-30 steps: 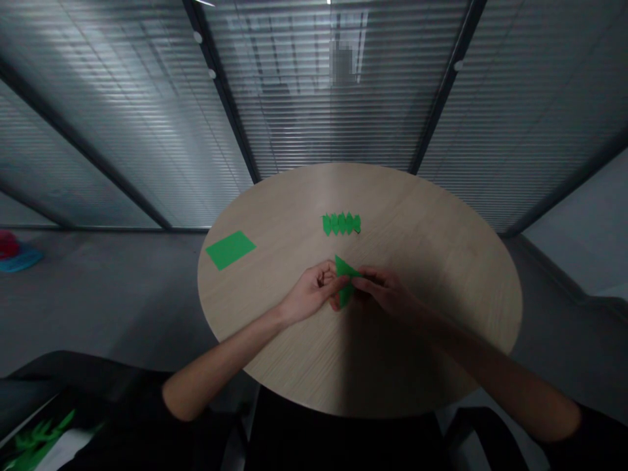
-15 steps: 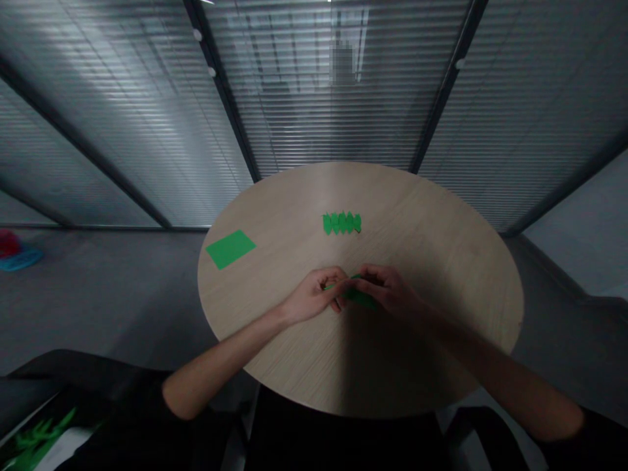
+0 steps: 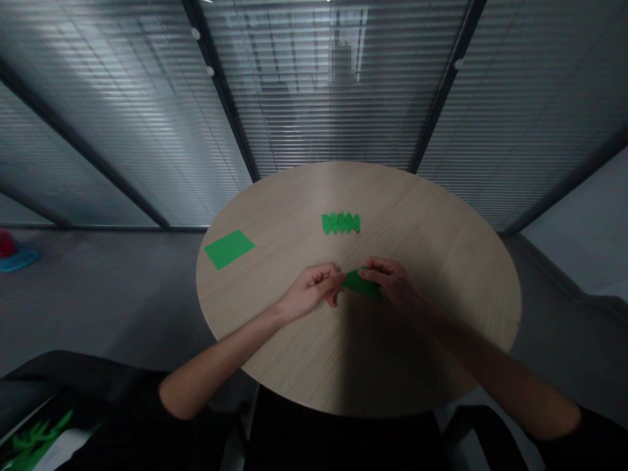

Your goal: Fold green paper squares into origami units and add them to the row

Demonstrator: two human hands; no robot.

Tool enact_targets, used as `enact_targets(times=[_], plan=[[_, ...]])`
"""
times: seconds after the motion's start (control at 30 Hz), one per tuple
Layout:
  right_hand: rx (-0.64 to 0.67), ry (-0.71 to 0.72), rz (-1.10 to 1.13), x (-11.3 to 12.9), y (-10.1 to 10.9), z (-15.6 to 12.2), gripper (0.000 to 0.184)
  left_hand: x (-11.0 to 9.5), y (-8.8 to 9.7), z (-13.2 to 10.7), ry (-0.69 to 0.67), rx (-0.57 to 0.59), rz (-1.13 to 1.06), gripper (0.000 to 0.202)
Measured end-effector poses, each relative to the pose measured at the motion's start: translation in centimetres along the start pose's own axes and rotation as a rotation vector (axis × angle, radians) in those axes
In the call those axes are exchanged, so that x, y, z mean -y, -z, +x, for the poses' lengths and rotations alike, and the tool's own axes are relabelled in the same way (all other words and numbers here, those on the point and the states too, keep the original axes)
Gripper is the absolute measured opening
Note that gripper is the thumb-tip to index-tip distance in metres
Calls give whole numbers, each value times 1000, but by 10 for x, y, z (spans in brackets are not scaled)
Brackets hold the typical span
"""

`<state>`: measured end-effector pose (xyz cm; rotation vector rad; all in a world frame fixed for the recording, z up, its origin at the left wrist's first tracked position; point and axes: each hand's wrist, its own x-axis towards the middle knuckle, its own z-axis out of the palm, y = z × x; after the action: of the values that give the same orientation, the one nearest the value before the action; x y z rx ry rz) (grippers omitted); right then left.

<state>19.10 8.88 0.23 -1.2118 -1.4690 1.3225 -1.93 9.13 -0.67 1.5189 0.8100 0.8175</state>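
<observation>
Between my hands, just above the near middle of the table, is a piece of green paper [image 3: 360,282]. My left hand [image 3: 314,286] pinches its left end between thumb and fingers. My right hand [image 3: 390,280] grips the right side, thumb toward me; part of the paper is hidden behind these fingers. Beyond my hands lies a row of several small folded green paper pieces [image 3: 341,223], side by side. A flat green sheet of paper [image 3: 229,249] rests near the table's left edge.
The round wooden table [image 3: 294,196] stands close to a glass partition with blinds [image 3: 333,124]. At lower left, green scraps [image 3: 42,435] and something white lie near a dark chair [image 3: 73,366]. A red and blue object [image 3: 17,258] is on the floor far left.
My hands have drawn slightly apart, so more of the green paper between them shows. The row of folded pieces and the flat sheet have stayed in place.
</observation>
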Motion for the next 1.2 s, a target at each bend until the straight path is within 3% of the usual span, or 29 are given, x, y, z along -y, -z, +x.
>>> enact_targets(times=[0.2, 0.43, 0.67, 0.83, 1.2], plan=[[55, 23, -13, -2, 0, 0, 33, -2, -4, -1, 7, -109, 73, 43], [195, 110, -104, -3, -3, -3, 38, -6, -9, -2, -13, 44, 113, 39], [207, 156, -167, -10, -3, -2, 41, -5, -10, -3, -37, -11, 147, 35], [261, 134, -87, -11, -4, -4, 40, -3, -9, -2, -47, -64, 122, 37], [337, 95, -117, -4, -7, -9, 40, -3, -10, 0, -36, -13, 51, 39]])
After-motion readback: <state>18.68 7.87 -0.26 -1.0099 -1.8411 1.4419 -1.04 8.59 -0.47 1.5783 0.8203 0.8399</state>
